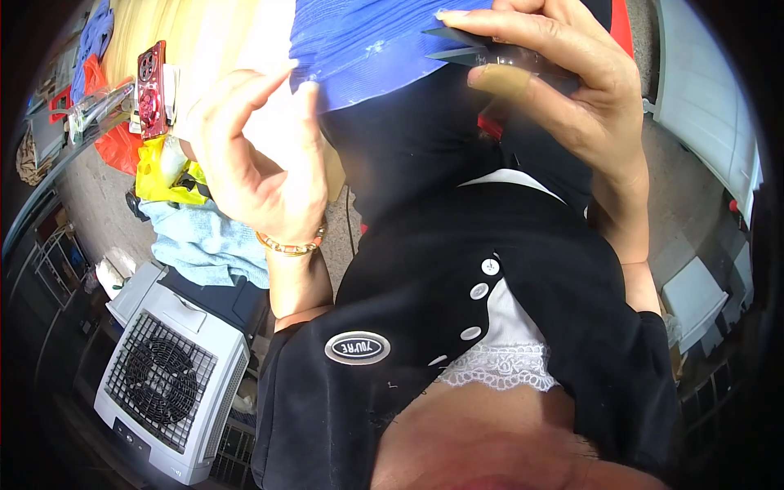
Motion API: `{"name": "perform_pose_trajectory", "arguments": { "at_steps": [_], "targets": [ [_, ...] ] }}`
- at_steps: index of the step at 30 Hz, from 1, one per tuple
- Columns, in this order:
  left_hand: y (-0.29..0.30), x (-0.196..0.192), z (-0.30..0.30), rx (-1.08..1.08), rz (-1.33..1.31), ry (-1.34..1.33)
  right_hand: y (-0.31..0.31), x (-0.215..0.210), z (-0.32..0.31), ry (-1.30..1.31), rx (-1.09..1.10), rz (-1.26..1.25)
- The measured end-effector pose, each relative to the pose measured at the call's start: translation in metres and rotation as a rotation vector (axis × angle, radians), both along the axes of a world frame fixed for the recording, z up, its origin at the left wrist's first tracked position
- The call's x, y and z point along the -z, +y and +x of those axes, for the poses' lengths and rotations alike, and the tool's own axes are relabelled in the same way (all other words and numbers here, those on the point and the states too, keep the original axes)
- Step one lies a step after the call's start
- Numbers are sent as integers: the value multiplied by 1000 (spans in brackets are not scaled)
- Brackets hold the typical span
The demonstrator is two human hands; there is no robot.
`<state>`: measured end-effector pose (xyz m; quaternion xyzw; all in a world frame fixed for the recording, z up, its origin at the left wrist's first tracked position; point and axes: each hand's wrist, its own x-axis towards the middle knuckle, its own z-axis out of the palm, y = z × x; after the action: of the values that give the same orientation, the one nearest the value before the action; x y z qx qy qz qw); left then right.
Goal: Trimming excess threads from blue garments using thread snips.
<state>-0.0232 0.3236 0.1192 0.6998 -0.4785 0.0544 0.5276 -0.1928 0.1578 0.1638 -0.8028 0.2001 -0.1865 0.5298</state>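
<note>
A blue ribbed knit fabric [371, 49] lies at the top, its lower edge hanging over my lap. My left hand [257, 159] pinches its lower left corner between thumb and forefinger; a gold bracelet circles that wrist. My right hand [584, 98] holds small thread snips [461, 55] at the fabric's right side. Their dark pointed blades are apart and point left, close to the fabric's edge. A tan covering [500, 80] wraps the right thumb. Part of the snips' body is hidden by my fingers.
Left of the fabric is a pale yellow, brightly lit surface [155, 24], with a red phone [151, 86] near its edge. Below are a yellow bag [167, 175] and light blue cloth [208, 241]. A grey air cooler [167, 371] stands lower left, a white box [694, 302] lower right.
</note>
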Motion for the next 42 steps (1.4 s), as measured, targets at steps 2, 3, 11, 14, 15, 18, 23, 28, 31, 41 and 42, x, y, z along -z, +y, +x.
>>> {"name": "perform_pose_trajectory", "arguments": {
  "at_steps": [2, 3, 11, 14, 15, 18, 23, 28, 31, 41, 42],
  "targets": [
    [-7, -3, -6, 61, -10, -129, 3, -7, 1, 25, 0, -94],
    [-8, -2, -10, 80, -3, -168, 6, -9, 2, 44, -10, -183],
    [-6, 6, -16, 83, 57, -152, 15, -7, 11, 24, -17, -309],
    [-6, 9, -16, 84, 45, -143, 19, -5, 15, 7, 5, -385],
    [-6, 8, -16, 83, 47, -146, 20, -5, 15, 8, 2, -385],
    [-6, 9, -16, 82, 33, -135, 21, -5, 17, 1, 15, -439],
    [-7, 12, -16, 75, 18, -140, 23, -6, 18, 16, 50, -416],
    [-6, 13, -15, 69, 13, -142, 24, -9, 20, 26, 53, -409],
    [-7, 13, -15, 69, 21, -159, 24, -11, 21, 33, 57, -456],
    [-7, 9, -15, 74, 31, -165, 19, -5, 17, -33, 30, -406],
    [-7, 8, -15, 72, 44, -173, 18, -6, 16, -33, 33, -409]
  ]
}}
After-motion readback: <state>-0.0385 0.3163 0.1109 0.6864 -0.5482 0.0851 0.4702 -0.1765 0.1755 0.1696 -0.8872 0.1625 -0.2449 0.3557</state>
